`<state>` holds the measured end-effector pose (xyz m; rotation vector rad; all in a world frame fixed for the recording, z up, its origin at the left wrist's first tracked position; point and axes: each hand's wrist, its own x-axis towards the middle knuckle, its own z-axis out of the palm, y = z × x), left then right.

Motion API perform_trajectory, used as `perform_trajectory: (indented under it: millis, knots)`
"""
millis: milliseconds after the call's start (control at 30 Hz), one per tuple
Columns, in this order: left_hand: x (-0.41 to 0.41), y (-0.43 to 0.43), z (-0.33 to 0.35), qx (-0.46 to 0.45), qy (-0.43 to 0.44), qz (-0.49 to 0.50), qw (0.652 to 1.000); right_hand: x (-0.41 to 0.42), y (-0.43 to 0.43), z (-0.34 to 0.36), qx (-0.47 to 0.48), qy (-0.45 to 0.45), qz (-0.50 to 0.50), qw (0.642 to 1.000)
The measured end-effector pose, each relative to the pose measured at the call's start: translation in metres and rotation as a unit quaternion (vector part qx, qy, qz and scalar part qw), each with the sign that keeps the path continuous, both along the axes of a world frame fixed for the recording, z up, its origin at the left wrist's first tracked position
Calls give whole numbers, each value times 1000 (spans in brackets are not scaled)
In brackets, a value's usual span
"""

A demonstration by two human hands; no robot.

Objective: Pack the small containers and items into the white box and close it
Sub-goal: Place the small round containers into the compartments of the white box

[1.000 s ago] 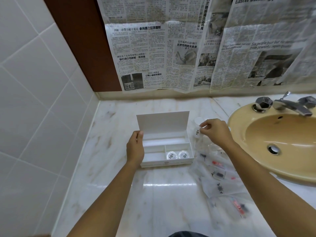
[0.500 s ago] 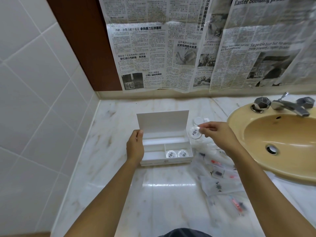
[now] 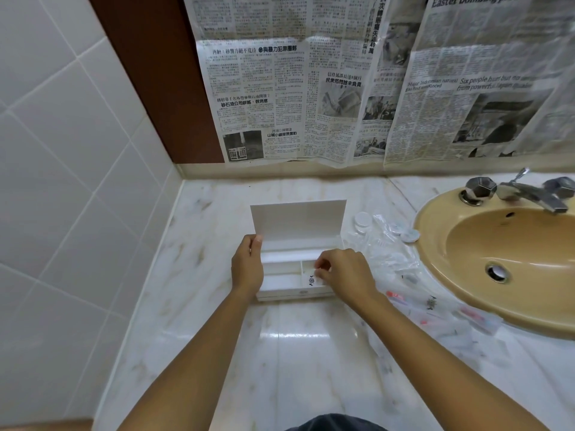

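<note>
Your left hand (image 3: 247,269) rests flat against the left end of the white box (image 3: 280,278), fingers together and thumb tip at the base of the raised lid (image 3: 298,219); it presses rather than pinches. The box sits mid-worktop (image 3: 298,353), toward the back edge, lid upright. Your right hand (image 3: 345,276) is over the box's front right compartment, fingertips drawn together, though you cannot tell whether they pinch anything; one small printed container (image 3: 311,280) shows beside them. Further right, round white containers (image 3: 362,219) and clear plastic packets (image 3: 413,293) lie between the box and the sink (image 3: 435,219).
</note>
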<state>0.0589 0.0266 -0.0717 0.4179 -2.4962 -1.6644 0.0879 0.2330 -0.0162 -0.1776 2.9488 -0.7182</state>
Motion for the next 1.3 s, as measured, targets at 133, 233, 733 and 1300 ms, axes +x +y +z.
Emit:
perform_trajectory:
  millis: [133, 233, 733, 1300]
  knots:
    - [0, 0, 0, -3, 1, 2, 1000, -2, -1, -2, 50, -9, 23, 998]
    - [-1, 0, 0, -5, -5, 5, 1000, -3, 5, -1, 36, -32, 27, 998]
    - [0, -1, 0, -8, -8, -1, 1000, -99, 96, -20, -45, 19, -192, 980]
    - [1, 0, 2, 8, -12, 6, 1000, -117, 87, -21, 8, 47, -204, 978]
